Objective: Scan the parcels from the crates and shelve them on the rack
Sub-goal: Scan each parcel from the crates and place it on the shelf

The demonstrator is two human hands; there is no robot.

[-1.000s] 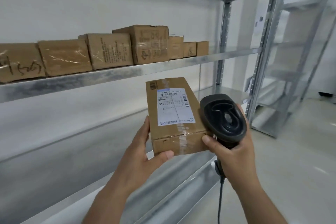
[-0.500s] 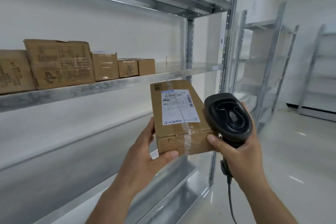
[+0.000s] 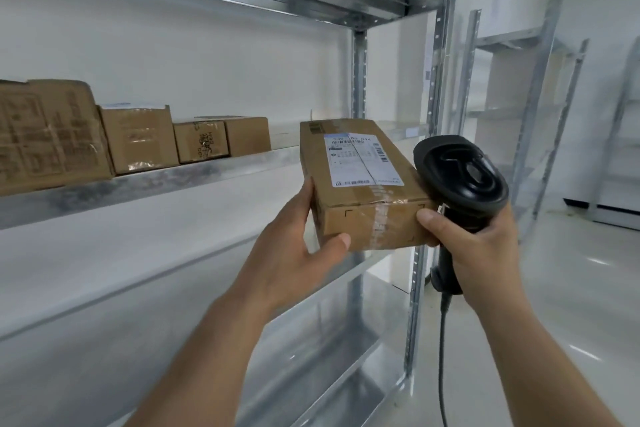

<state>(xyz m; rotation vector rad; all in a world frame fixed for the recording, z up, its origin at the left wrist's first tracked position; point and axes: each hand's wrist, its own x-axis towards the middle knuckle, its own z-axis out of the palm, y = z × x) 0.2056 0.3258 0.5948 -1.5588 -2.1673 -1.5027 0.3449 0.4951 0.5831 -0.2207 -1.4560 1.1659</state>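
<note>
I hold a brown cardboard parcel (image 3: 360, 184) with a white shipping label on top, level with the front edge of the rack's middle shelf (image 3: 173, 180). My left hand (image 3: 294, 246) grips its left near corner, thumb on the front face. My right hand (image 3: 481, 253) grips the handle of a black barcode scanner (image 3: 460, 173), and its thumb presses the parcel's right near corner. The scanner head sits against the parcel's right side. Several cardboard parcels (image 3: 138, 139) stand in a row on the shelf's left part.
The shelf stretch behind the held parcel, up to the rack's right posts (image 3: 440, 80), shows bare metal. A lower shelf (image 3: 329, 340) lies below. The scanner cable (image 3: 443, 357) hangs down. More metal racks (image 3: 519, 114) stand to the right across a glossy floor.
The parcel and both hands have risen from below the shelf to its level. My view has swung right along the rack, so the shelved parcels have slid left.
</note>
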